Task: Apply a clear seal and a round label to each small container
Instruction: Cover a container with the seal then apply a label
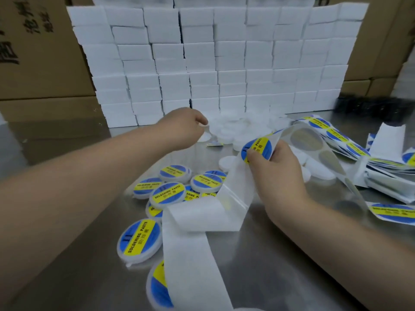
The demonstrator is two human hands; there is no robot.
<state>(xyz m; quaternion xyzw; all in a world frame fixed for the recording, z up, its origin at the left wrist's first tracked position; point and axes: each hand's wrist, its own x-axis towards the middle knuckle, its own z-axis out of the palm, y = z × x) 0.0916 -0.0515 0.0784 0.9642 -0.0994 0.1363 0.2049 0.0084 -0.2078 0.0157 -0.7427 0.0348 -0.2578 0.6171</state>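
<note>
White backing paper (193,265) curls up right under the lens, a wide matte ribbon that loops over the labelled containers (140,240) and climbs to the right grip (277,163). That grip is narrow, thumb and fingertips pinching a round label (257,149), glossy blue with a yellow band, just where the backing paper folds back on itself.

Across the way, the left grip (182,129) is at the near edge of the bare containers (238,129), fingers curled tight on a small white piece (204,126). It is probably one more pot from the heap, though too blurred to call.

So the step, by my reading, is peel and fetch together. To do it well, bend the backing paper sharply so the label's edge lifts by itself. Hold it by the rim only so the glue stays clean, then centre it over the lid and smooth from the middle outward. Thin film like that looks ready to wrinkle if it lands crooked. Whether any clear seal is on yet, I cannot tell.

Labelled pots lie scattered on the brushed steel counter (78,254), low translucent white discs, some overlapping. Beyond the right grip the backing paper shows bare grey ovals, beside folded label strips (336,136). Behind stands a wall of plain white boxes (213,63), with cardboard cartons (40,52) flanking.
</note>
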